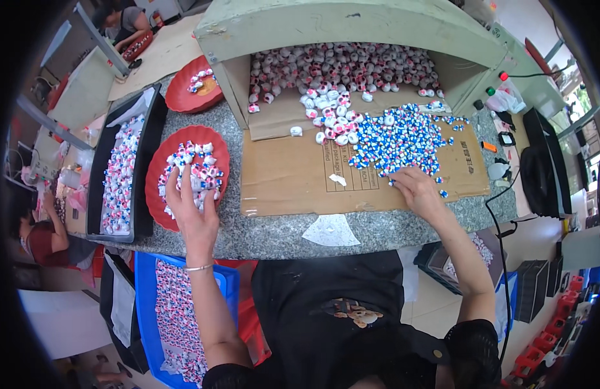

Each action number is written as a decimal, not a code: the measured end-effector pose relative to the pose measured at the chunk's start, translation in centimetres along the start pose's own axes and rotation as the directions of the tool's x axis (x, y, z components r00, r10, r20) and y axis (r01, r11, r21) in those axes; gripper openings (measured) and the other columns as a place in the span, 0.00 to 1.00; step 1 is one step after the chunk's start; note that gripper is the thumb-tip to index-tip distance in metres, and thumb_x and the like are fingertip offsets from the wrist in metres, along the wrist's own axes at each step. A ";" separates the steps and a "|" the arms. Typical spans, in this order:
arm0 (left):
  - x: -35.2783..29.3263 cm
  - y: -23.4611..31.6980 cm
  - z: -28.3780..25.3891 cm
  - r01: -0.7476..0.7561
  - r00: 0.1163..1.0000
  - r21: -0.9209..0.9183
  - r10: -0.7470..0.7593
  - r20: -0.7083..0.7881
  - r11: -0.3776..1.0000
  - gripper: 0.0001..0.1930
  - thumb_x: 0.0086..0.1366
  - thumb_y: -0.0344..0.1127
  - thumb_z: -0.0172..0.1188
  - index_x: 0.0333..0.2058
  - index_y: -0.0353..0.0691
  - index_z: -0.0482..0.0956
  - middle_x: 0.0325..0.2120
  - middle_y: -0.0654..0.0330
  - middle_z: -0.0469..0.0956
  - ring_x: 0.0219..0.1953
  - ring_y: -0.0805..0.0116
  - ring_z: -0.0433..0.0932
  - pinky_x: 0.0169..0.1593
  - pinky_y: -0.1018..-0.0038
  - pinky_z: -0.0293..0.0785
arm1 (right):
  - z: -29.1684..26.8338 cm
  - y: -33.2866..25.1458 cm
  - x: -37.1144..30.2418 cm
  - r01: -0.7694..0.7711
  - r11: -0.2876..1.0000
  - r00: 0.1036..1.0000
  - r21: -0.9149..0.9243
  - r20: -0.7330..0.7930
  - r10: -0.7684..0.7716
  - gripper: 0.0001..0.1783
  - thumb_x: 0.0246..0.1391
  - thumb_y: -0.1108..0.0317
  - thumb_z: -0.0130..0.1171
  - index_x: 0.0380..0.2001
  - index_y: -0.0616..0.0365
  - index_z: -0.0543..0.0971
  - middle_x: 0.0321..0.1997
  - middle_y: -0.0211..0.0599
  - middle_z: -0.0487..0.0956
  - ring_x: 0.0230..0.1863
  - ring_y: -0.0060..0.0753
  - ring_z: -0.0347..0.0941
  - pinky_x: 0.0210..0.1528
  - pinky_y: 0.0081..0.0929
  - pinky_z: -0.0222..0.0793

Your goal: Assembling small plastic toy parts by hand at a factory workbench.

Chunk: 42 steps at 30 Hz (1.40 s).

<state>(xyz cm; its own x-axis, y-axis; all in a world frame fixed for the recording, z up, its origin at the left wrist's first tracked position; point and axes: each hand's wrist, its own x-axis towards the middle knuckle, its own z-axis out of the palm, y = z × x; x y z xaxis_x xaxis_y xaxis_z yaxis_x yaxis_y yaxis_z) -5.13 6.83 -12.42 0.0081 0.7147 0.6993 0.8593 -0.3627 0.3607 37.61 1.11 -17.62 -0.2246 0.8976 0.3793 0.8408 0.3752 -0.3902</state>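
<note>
My left hand (195,217) reaches over a scalloped red bowl (156,204) at the left, fingers spread and touching the small white, pink and blue figures (206,178) in it. Whether one of these sits under the fingers is hidden. On a flat cardboard sheet (280,188) lies a heap of small blue-and-white pieces (400,139). At the heap's near edge my right hand (420,194) is closed in a pinch, with a tiny blue-and-white piece at its fingertips. Round white-and-pink head-like pieces (326,104) spill out beside the heap.
A pale green open-fronted box (352,23) with many head-like pieces stands behind. Left are a black tray (147,136) of figures and another red bowl (177,97). A blue bin (228,285) sits below the counter. A black cable (501,259) hangs at right. People work at far left.
</note>
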 end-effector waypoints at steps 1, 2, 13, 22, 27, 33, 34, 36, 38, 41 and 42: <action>0.8 0.3 0.7 -0.007 0.999 0.013 0.008 -0.052 1.000 0.16 0.57 0.22 0.59 0.46 0.34 0.77 0.42 0.50 0.76 0.51 0.48 0.72 0.56 0.59 0.67 | -0.1 0.1 0.2 -0.016 1.000 0.999 0.003 0.033 0.016 0.09 0.50 0.76 0.61 0.37 0.61 0.81 0.38 0.42 0.79 0.40 0.45 0.75 0.42 0.36 0.72; 1.1 0.7 1.7 -0.036 0.999 -0.134 0.038 0.014 0.990 0.15 0.57 0.22 0.59 0.45 0.34 0.77 0.41 0.50 0.76 0.49 0.49 0.73 0.54 0.60 0.68 | -0.2 -0.2 0.6 -0.026 1.000 0.997 0.007 0.076 0.025 0.08 0.50 0.76 0.61 0.36 0.62 0.80 0.37 0.42 0.79 0.40 0.45 0.75 0.43 0.36 0.71; 2.0 9.2 19.3 -0.111 0.912 -0.286 0.211 0.352 0.952 0.12 0.57 0.29 0.63 0.40 0.37 0.75 0.36 0.52 0.75 0.35 0.52 0.78 0.40 0.64 0.75 | 0.1 -2.1 0.5 0.051 0.998 0.995 -0.022 0.089 -0.049 0.09 0.47 0.75 0.62 0.34 0.60 0.76 0.35 0.41 0.75 0.40 0.46 0.72 0.45 0.40 0.67; -2.9 8.6 6.4 0.792 0.607 -0.603 -0.023 0.794 0.096 0.17 0.64 0.23 0.58 0.52 0.32 0.72 0.45 0.56 0.77 0.40 0.74 0.78 0.45 0.80 0.75 | 0.1 -1.1 0.1 0.223 0.970 0.965 -0.092 0.160 -0.207 0.09 0.49 0.76 0.60 0.36 0.60 0.77 0.39 0.41 0.75 0.41 0.46 0.73 0.44 0.39 0.68; -8.5 6.0 2.5 0.828 0.559 -0.561 -0.055 0.827 -0.020 0.17 0.65 0.23 0.57 0.53 0.32 0.72 0.46 0.54 0.77 0.44 0.69 0.79 0.49 0.76 0.76 | -0.4 -4.6 1.9 0.111 0.993 0.954 0.050 0.274 -0.121 0.09 0.49 0.74 0.62 0.35 0.61 0.76 0.33 0.43 0.74 0.37 0.48 0.74 0.38 0.41 0.71; -10.4 6.0 1.2 0.788 0.582 -0.587 -0.088 0.809 -0.184 0.16 0.65 0.23 0.57 0.52 0.32 0.73 0.47 0.56 0.77 0.44 0.71 0.79 0.51 0.75 0.76 | 0.5 -6.7 1.9 0.069 0.997 0.932 0.048 0.354 -0.081 0.07 0.49 0.74 0.60 0.33 0.62 0.76 0.29 0.45 0.74 0.34 0.51 0.75 0.36 0.44 0.72; -10.5 6.1 1.2 0.782 0.586 -0.592 -0.094 0.805 -0.195 0.15 0.65 0.22 0.58 0.51 0.32 0.73 0.46 0.56 0.77 0.44 0.71 0.79 0.50 0.76 0.76 | 0.7 -7.3 1.6 0.083 0.990 0.939 0.113 0.323 -0.115 0.06 0.49 0.75 0.60 0.32 0.63 0.76 0.29 0.45 0.74 0.34 0.51 0.75 0.35 0.44 0.72; -10.9 6.1 1.3 0.793 0.590 -0.600 -0.115 0.799 -0.103 0.16 0.63 0.20 0.59 0.50 0.32 0.74 0.47 0.56 0.77 0.45 0.72 0.79 0.50 0.77 0.76 | 1.2 -8.7 1.3 0.123 0.969 0.940 0.216 0.288 -0.183 0.06 0.48 0.76 0.58 0.32 0.63 0.76 0.29 0.45 0.74 0.35 0.51 0.75 0.36 0.43 0.72; -11.2 6.2 1.3 0.798 0.589 -0.600 -0.140 0.796 -0.051 0.16 0.62 0.18 0.59 0.49 0.32 0.74 0.47 0.56 0.77 0.45 0.72 0.78 0.50 0.78 0.76 | 1.6 -10.9 1.5 0.168 0.941 0.927 0.295 0.276 -0.252 0.07 0.46 0.77 0.56 0.32 0.64 0.75 0.30 0.45 0.74 0.37 0.50 0.75 0.38 0.42 0.72; -11.2 6.8 1.4 0.778 0.618 -0.628 -0.171 0.767 -0.006 0.16 0.60 0.17 0.60 0.48 0.31 0.75 0.46 0.57 0.76 0.45 0.73 0.78 0.50 0.79 0.76 | 1.9 -12.5 2.4 0.271 0.934 0.868 0.234 0.361 -0.342 0.10 0.44 0.78 0.54 0.34 0.64 0.75 0.33 0.46 0.74 0.40 0.49 0.74 0.41 0.40 0.71; -11.1 6.9 1.4 0.757 0.647 -0.652 -0.170 0.743 0.032 0.16 0.60 0.16 0.60 0.48 0.30 0.75 0.45 0.58 0.75 0.44 0.73 0.78 0.50 0.79 0.76 | 2.2 -12.6 2.5 0.294 0.935 0.847 0.198 0.400 -0.351 0.11 0.43 0.78 0.54 0.34 0.64 0.74 0.33 0.46 0.73 0.40 0.49 0.74 0.41 0.40 0.71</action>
<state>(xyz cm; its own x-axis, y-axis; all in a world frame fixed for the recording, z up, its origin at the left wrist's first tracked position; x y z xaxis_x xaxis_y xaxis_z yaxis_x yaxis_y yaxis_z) 1.45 -2.78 -18.51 0.2396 0.9685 -0.0673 -0.2996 0.1397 0.9438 25.34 -0.88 -13.58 -0.6822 0.7209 0.1222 0.6227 0.6604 -0.4197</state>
